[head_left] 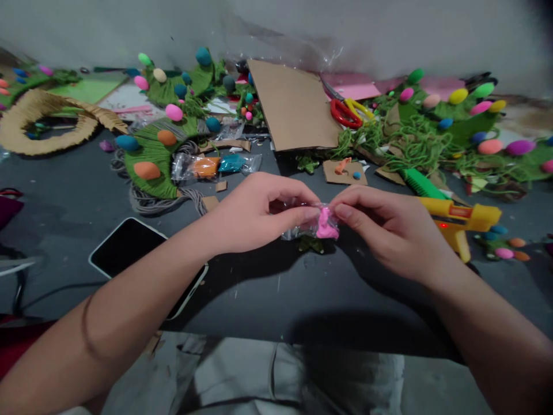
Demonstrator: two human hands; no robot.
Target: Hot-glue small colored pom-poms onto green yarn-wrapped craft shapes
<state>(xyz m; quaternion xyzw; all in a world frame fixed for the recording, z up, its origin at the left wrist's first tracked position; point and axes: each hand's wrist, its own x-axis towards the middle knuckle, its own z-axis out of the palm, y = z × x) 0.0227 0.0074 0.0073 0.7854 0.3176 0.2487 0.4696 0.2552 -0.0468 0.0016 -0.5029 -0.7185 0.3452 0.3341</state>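
A small clear plastic packet (296, 223) with pink modelling clay (327, 225) is held just above the dark table. My left hand (263, 210) pinches the packet's left part between thumb and fingers. My right hand (389, 230) is closed too, its thumb and index finger pinching the packet's edge at the right of the clay. Below the packet lies a small green star-shaped piece (311, 245). Beyond my hands, a cardboard scrap (334, 177) carries bits of orange and blue clay. Two similar packets, one orange (205, 168) and one teal (232, 163), lie past my left hand.
Past my right hand lies a yellow glue gun (479, 218) with a lit red light. A phone (125, 248) is under my left forearm. Red-and-yellow scissors (347, 114) rest by a cardboard sheet (294, 106). Green yarn-wrapped pieces (158, 158) with coloured balls line the back.
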